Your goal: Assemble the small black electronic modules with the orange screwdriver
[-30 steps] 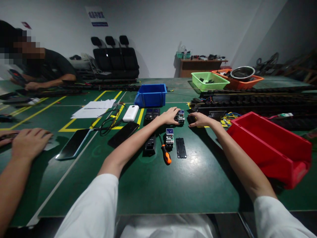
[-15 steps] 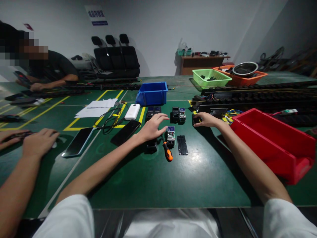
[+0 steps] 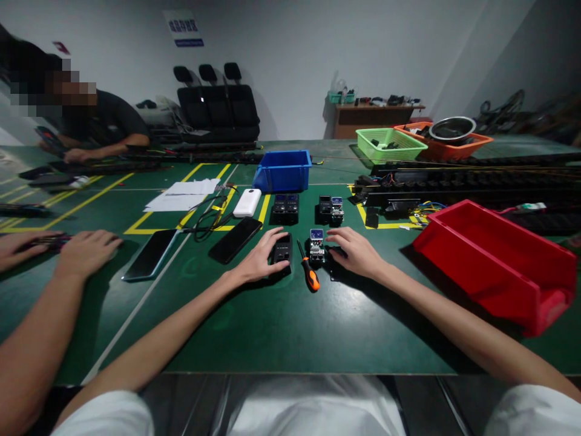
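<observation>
My left hand (image 3: 263,257) spans a small black case (image 3: 283,247), its thumb at the near end and its fingers at the far end. Just right of that case lies a screwdriver (image 3: 311,274) with an orange and black handle. An exposed circuit-board module (image 3: 316,247) stands between the screwdriver and my right hand (image 3: 356,251). The right fingers are curved and apart over a flat black plate (image 3: 334,275), mostly hidden beneath them; firm contact cannot be made out. Farther back are a pair of black modules (image 3: 285,209) and another black case with an exposed board (image 3: 331,209).
A blue bin (image 3: 284,171) stands behind the modules, a red bin (image 3: 490,266) at the right. Two phones (image 3: 236,239), a white power bank (image 3: 247,203), cables and papers (image 3: 181,195) lie left. Another person's hands (image 3: 86,251) work at the far left. A small black piece (image 3: 372,217) lies right.
My right hand has let go of the small black piece and moved left and nearer, over the flat plate. My left hand has come down and nearer onto the black case. The view has shifted slightly.
</observation>
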Motion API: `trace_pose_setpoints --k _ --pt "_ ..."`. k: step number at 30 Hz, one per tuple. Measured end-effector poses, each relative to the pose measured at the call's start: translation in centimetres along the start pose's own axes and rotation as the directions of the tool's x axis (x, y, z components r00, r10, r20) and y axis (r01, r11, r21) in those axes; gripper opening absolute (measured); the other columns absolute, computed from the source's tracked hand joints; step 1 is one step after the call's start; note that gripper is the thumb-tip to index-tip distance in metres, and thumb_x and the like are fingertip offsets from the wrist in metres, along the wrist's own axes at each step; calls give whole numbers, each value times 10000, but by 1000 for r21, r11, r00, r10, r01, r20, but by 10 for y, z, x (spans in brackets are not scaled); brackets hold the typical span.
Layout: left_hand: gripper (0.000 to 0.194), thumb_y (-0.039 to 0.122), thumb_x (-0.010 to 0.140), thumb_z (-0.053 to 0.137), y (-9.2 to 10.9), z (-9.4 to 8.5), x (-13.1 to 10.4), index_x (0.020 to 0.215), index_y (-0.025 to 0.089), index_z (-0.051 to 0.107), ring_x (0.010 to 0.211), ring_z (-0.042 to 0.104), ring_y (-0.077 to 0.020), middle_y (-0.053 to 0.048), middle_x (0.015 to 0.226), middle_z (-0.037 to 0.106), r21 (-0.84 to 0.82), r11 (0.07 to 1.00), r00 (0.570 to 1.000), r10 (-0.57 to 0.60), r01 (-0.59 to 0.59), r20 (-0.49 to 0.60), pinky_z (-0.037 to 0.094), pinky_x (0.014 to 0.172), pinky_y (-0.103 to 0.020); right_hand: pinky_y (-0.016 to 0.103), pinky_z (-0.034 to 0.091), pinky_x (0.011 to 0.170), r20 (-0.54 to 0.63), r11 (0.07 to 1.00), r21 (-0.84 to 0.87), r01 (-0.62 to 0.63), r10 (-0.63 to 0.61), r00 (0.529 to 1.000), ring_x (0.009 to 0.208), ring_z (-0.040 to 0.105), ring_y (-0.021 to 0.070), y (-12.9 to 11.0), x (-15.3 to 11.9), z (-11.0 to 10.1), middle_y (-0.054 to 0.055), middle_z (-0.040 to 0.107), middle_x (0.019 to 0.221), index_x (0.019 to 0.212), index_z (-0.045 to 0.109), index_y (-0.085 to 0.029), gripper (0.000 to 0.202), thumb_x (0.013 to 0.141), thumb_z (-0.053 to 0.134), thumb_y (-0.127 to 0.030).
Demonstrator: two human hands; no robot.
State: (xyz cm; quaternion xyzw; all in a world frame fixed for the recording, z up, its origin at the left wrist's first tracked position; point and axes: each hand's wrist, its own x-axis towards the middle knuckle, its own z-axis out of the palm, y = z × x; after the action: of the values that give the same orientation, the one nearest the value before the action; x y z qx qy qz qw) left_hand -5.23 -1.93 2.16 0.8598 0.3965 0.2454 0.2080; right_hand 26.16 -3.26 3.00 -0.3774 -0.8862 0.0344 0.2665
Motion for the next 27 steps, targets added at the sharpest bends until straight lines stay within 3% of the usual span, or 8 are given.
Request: trace_pose_setpoints --k 4,12,17,21,23,27 --pt "893 550 702 702 0 0 -2 1453 280 303 1429 300 -311 -99 1532 269 5 1000 999 9 -10 35 292 1190 -475 497 481 962 -45 998 54 -18 21 999 1167 539 286 -4 -5 16 97 575 1276 1225 548 -272 333 893 523 -258" --pt "937 505 673 739 -2 4 -2 1454 264 282 1362 409 -295 -103 1459 367 -4 1000 1000 -7 7 5 341 1174 -454 451 494 881 2 996 67 -62 62 998 1041 566 278 -4 -9 15 97 613 1136 1087 586 -258 229 873 569 -338" --pt "953 505 684 736 -2 7 -2 1463 245 252 1371 396 -291 -109 1471 351 -29 999 999 -35 35 -8 336 1174 -452 420 492 816 5 993 14 -116 116 993 957 570 269 1 -8 22 91 634 1015 1025 584 -238 175 853 551 -226" --pt "1003 504 687 740 -2 10 -2 1487 241 195 1397 365 -290 -117 1511 311 -65 995 997 -71 70 -22 306 1185 -459 455 491 863 -45 985 48 -164 166 985 999 575 278 6 -5 24 97 634 1043 1065 582 -238 200 876 518 -214" --pt "1034 494 672 757 -3 11 -2 1493 242 181 1401 359 -293 -124 1509 321 -88 993 996 -84 80 -42 297 1185 -469 492 471 939 -75 983 108 -151 160 984 1100 556 291 7 -4 24 101 615 1156 1174 552 -253 294 882 550 -288" --pt "1087 464 611 806 -3 12 -1 1490 259 200 1370 396 -301 -128 1459 380 -102 990 989 -108 97 -102 316 1167 -496 539 371 1089 -59 964 248 -100 118 991 1327 427 309 12 0 24 118 451 1435 1425 352 -264 707 817 653 -465"
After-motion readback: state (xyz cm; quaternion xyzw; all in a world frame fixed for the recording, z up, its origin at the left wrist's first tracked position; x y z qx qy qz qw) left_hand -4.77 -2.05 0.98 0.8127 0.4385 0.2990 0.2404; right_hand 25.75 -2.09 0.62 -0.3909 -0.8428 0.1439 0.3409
